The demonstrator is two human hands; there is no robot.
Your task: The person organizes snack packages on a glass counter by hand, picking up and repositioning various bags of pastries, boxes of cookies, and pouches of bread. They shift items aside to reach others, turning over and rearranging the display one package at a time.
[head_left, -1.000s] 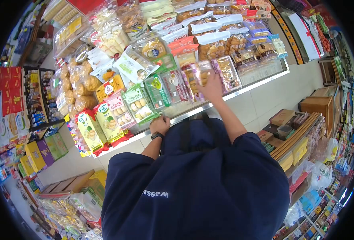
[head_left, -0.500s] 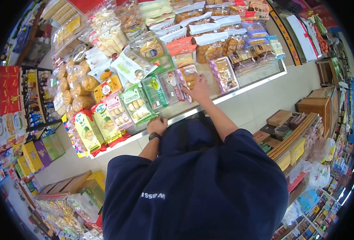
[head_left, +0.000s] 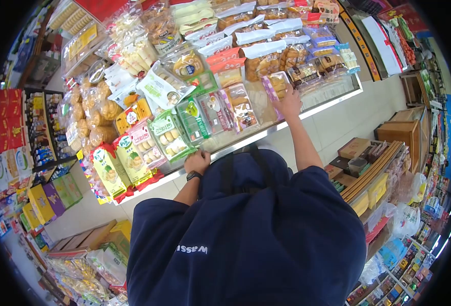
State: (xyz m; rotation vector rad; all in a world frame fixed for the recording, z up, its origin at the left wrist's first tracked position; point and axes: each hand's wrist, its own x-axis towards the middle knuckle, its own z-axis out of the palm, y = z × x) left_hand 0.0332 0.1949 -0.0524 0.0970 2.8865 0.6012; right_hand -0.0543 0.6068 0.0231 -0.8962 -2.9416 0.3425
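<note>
My right hand (head_left: 288, 103) is closed around the near end of a purple-and-white package of pastries (head_left: 275, 86), which lies on the display counter with its lower part hidden by the fingers. Left of it, with a gap between, lies a similar purple-edged package of pastries (head_left: 241, 107). My left hand (head_left: 198, 161), wearing a dark wristband, has its fingers curled over the counter's metal edge (head_left: 238, 144). Just beyond it lies a green-and-white packet of round cakes (head_left: 169, 134). Green and dark red packs (head_left: 195, 118) sit between the two hands.
Rows of bagged bread (head_left: 263, 58) fill the counter's far side. Yellow packets (head_left: 108, 171) stand at its left end. A shelf with boxes (head_left: 360, 168) is behind me on the right, and stacked boxes (head_left: 83, 237) are at the lower left.
My right hand has left the left pastry package and moved right to the other one, which has shifted slightly left and away. The left package lies slightly nearer the edge. My left hand stays put.
</note>
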